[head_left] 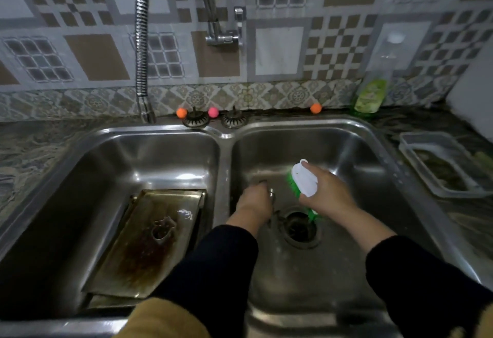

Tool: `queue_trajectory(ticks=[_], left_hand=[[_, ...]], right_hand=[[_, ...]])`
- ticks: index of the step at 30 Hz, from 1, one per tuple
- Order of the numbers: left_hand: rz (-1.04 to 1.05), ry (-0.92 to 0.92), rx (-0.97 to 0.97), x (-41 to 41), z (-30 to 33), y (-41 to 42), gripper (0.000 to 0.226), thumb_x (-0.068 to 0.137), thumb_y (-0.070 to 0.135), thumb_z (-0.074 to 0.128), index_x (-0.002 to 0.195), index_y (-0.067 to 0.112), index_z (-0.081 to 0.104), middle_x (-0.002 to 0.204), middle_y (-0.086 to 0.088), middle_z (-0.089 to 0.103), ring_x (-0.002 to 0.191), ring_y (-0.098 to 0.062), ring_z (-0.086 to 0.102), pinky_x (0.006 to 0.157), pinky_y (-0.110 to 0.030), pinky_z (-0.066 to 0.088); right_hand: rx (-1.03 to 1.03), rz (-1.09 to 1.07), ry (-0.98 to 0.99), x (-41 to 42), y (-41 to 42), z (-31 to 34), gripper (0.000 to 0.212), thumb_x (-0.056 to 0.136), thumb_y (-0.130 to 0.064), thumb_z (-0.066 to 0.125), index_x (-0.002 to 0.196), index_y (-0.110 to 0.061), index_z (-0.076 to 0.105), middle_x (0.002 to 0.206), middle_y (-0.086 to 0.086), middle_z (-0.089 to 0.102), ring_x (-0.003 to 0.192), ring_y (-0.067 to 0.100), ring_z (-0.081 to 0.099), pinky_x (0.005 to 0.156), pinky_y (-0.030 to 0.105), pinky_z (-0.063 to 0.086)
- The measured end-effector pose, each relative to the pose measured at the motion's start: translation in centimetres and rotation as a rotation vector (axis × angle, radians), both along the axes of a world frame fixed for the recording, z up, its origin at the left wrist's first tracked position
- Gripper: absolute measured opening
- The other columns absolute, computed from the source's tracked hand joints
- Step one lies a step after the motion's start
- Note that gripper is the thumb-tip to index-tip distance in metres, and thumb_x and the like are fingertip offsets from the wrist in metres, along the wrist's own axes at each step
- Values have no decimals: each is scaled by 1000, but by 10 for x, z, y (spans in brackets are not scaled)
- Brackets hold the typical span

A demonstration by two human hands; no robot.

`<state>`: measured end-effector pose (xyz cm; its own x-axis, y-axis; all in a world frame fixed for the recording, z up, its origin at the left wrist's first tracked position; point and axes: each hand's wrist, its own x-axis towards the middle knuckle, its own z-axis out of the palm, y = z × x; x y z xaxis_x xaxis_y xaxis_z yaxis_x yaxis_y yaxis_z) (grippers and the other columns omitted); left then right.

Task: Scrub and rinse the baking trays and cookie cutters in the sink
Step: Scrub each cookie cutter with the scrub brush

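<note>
**Both hands down in the right basin, trays waiting in the left**

From the head camera, the double steel sink (225, 135) fills the view. In the right basin the left hand (254, 200) is knuckles-up with its fingers curled over a small metal piece, most likely a cookie cutter (271, 193), of which only a shiny edge shows beside the hand; how the fingertips sit on it I cannot tell. The right hand (326, 195) grips a scrub brush (304, 180) with a white back and green bristles, fingers wrapped over the top and thumb against its side, tilted just above the open drain (300, 227).

In the left basin lie stacked baking trays (138, 252), the top one stained brown, leaning towards the divider. Another cookie cutter (162, 231) rests on that top tray.

On the ledge behind stand two drain strainers (196, 120) and a green dish soap bottle (372, 94). A clear plastic container (440, 167) sits on the counter to the right.
</note>
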<state>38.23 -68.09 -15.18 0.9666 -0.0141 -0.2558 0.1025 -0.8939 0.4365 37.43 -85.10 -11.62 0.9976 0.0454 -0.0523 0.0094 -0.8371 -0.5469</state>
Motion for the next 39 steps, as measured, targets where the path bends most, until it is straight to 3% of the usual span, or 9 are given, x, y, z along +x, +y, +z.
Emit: queue_trajectory(ticks=[4,8,13,19,23,26,30,36,39], left_hand=[[76,121,96,8,-32,-14,61,92,28,58,144,10,33,147,-14,32,133,-33,34,106,-41,35],[152,182,146,22,-51,-18,46,94,34,52,133,12,46,138,-14,44,127,-31,41,101,-39,38],[256,159,172,28,-61,-20,42,94,21,54,133,11,43,136,-15,47,127,-31,41,100,-41,40],[343,67,99,15,-48,-22,66,83,33,71,136,9,39,139,-13,39,126,-33,40,101,-40,39],[324,-126,-127,8,-27,-34,69,79,25,74,138,12,42,138,-7,41,118,-27,51,98,-37,45],[326,-257,-339,1,-8,-48,59,75,22,75,130,13,53,127,-7,56,107,-20,60,92,-34,51],[356,-333,-608,-12,16,-64,52,74,15,77,123,13,60,104,1,69,89,-8,65,75,-12,51],[380,-419,-668,-18,34,-61,57,71,15,80,125,11,60,109,-1,69,94,-7,63,71,1,42],[295,-432,-654,-18,41,-59,60,71,18,81,127,10,59,117,1,66,102,-6,61,83,-10,45]], right_hand=[[88,-14,-28,12,-24,-19,78,76,-30,75,144,-36,37,141,-2,50,124,22,49,100,34,44],[143,-29,-48,22,-38,-35,72,75,-36,76,139,-40,43,138,-7,52,122,18,50,98,32,45],[146,-76,-63,27,-48,-44,66,72,-45,76,132,-43,50,134,-11,56,120,17,53,97,32,46],[167,-84,-48,24,-55,-35,62,73,-44,74,131,-46,50,128,-8,60,115,19,56,88,27,45],[209,-51,-75,12,-56,-15,59,75,-41,74,129,-46,52,127,-7,61,112,19,58,81,25,46],[245,-25,-132,0,-56,0,59,75,-40,74,129,-47,51,128,-9,60,113,18,58,87,29,49],[255,0,-218,-16,-52,16,61,74,-42,72,130,-48,48,128,-12,61,112,14,59,88,29,50],[363,-13,-191,-17,-59,33,59,75,-38,75,129,-44,52,132,-13,57,118,11,55,91,26,48],[409,36,-175,-21,-62,35,57,75,-33,76,128,-40,55,133,-18,55,118,5,53,89,19,42]])
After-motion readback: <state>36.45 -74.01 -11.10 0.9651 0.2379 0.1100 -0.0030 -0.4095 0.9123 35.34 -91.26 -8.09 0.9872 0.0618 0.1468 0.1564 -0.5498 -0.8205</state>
